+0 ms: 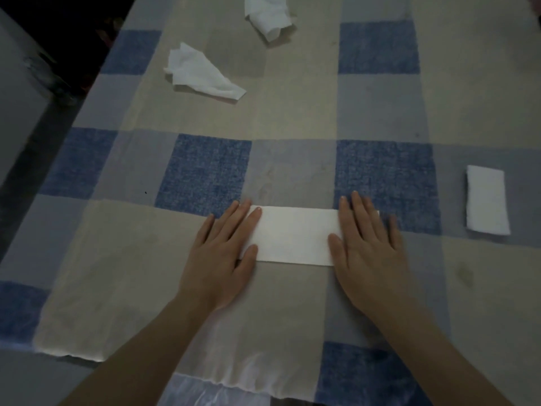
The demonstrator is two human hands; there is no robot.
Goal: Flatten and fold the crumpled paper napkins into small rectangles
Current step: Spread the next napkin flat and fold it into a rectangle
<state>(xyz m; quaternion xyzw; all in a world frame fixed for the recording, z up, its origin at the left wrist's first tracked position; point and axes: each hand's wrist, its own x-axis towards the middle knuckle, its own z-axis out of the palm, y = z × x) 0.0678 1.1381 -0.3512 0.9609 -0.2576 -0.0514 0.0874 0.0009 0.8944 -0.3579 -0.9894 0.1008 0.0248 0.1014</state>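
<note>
At the left edge, beyond the tabletop (pixel 87 259), the room falls away into a dim floor and dark shapes too murky to identify; light is low throughout. A blue, grey and beige checked cloth (pixel 205 171) covers the surface, its hem lying short of the near edge. Far left-centre lies a crumpled napkin (pixel 202 73), loose and untouched; a second crumpled napkin (pixel 268 14) sits further back, partly cut off by the top of the view. Both appear parked out of the working zone, likely waiting their turn. Front centre: the left hand (pixel 222 253) lies flat, fingers straight and spread, pressing the left end of a long folded napkin (pixel 294 237). The right hand (pixel 369 247) does the same at the right end, palm down, fingers extended. Neither hand grips; both pin the strip to the cloth, probably to sharpen the crease and keep the layers aligned. Judgement: this strip has one lengthwise fold and needs further folding to reach a small rectangle. Far right, well apart from the hands, sits a finished small rectangle (pixel 487 200), seemingly set aside as done.
</note>
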